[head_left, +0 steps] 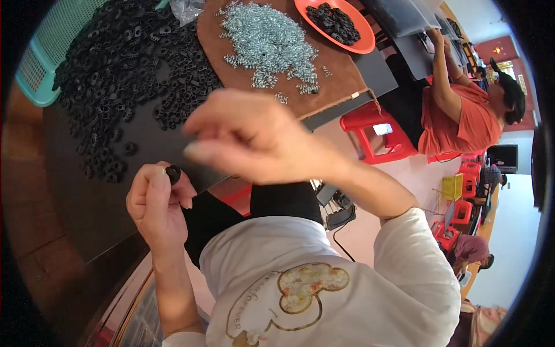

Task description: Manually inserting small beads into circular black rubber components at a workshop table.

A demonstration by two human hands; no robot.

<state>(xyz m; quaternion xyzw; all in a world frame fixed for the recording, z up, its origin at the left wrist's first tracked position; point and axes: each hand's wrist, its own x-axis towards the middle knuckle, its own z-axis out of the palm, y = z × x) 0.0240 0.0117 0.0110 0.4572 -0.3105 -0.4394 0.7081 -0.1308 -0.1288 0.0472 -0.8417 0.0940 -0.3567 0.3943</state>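
Observation:
My left hand is closed on a small round black plastic part, held between thumb and fingers just over the near edge of the table. To its right and higher up, my right hand is smeared by motion, its fingers bent. Whether it holds anything is not visible. Beyond my hands, a big heap of small black plastic parts is spread across the dark table. A pile of small silvery metal springs lies on a brown sheet to the right of the heap.
A teal plastic basket stands at the far left, and a clear plastic bag lies behind the heap. An orange-red plate holds more black parts. Beyond a red stool, a person in an orange shirt works at another table.

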